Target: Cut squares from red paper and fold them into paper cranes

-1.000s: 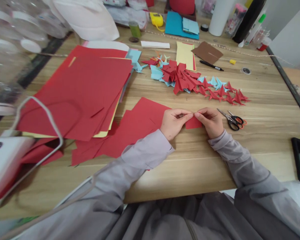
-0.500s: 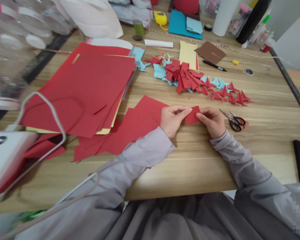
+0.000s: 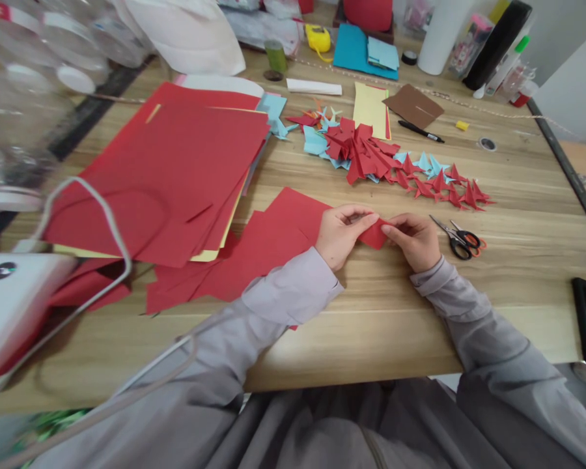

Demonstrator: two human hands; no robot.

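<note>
Between my hands is a small folded piece of red paper (image 3: pixel 374 237), held above the wooden table. My left hand (image 3: pixel 342 233) pinches its left side with thumb and forefinger. My right hand (image 3: pixel 415 238) pinches the right corner the same way, its other fingers curled. Under and beside my left wrist lie larger sheets of red paper (image 3: pixel 273 251). Scissors (image 3: pixel 461 241) with black and orange handles rest just right of my right hand. Beyond my hands is a heap of folded red paper pieces (image 3: pixel 359 146), with red and light blue paper cranes (image 3: pixel 439 182) at its right.
A big stack of red sheets (image 3: pixel 166 176) covers the left side, near a white device (image 3: pixel 17 306) with a looping cable. Toward the back are yellow paper (image 3: pixel 371 107), brown paper (image 3: pixel 414 104), a black pen (image 3: pixel 420 131) and a yellow tape measure (image 3: pixel 318 39).
The small red paper has tilted, a corner now pointing down toward me, and its upper edge appears bent at the fingertips. Both hands keep their pinch and have barely moved.
</note>
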